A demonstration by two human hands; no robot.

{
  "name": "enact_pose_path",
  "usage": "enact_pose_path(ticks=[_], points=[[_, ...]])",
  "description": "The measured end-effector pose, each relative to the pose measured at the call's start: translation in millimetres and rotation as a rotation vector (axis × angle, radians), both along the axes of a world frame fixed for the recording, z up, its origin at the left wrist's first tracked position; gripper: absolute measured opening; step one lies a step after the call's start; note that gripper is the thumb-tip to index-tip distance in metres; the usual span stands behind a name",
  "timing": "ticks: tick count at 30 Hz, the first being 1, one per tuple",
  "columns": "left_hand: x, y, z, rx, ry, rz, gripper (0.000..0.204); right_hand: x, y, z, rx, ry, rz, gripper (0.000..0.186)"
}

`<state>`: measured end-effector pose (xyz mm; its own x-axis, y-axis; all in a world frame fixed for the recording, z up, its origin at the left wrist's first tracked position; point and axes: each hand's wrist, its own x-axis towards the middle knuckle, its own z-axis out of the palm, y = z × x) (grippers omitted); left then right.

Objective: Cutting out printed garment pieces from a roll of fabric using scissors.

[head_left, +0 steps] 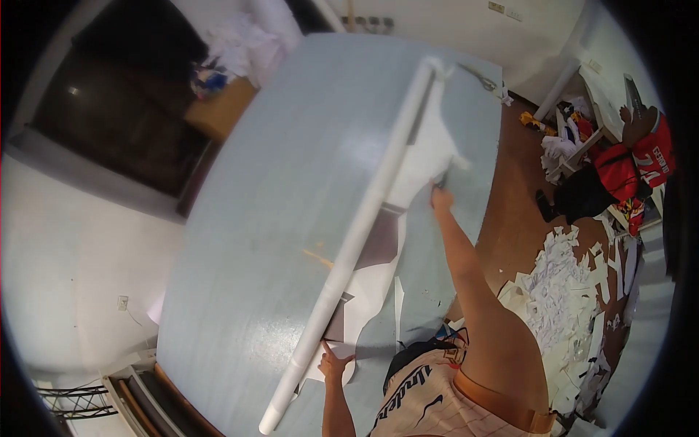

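Left of the long white roll [368, 211], you can reach across the broad desk [291, 182]. The roll itself bars your way sideways, and a slender tool [477, 76] lies near the far right corner.

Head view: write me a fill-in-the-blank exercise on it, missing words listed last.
1. The roll lying across the table is coloured ____.
2. The person's ____ hand is the one nearer the roll.
3. The heap of scraps lies on the floor, to the table's ____.
4. The other person wears a ____ top.

Missing words: white; left; right; red.
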<state>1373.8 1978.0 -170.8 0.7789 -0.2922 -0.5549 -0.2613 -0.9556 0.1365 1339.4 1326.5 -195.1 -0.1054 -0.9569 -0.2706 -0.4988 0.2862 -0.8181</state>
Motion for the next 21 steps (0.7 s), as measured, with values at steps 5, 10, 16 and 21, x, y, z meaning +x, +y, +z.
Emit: enact_pose_path(ticks=[5,10,16,21], points=[[17,-13,5,-0.162,-0.407,-0.096,0.1,-10,-23,-35,-0.105,0.243,0.098,0.076],[47,-6,-8,-0.263,-0.255,0.138,0.089,-8,-26,-48,-0.18,0.22,0.073,0.062],[86,0,-29,-0.191,-0.209,0.292,0.108,-14,-26,-41,-0.097,0.178,0.114,0.061],[118,-2,-31,-0.203,-0.288,0.187,0.097,-32,-29,-65,-0.042,0.267,0.18,0.064]])
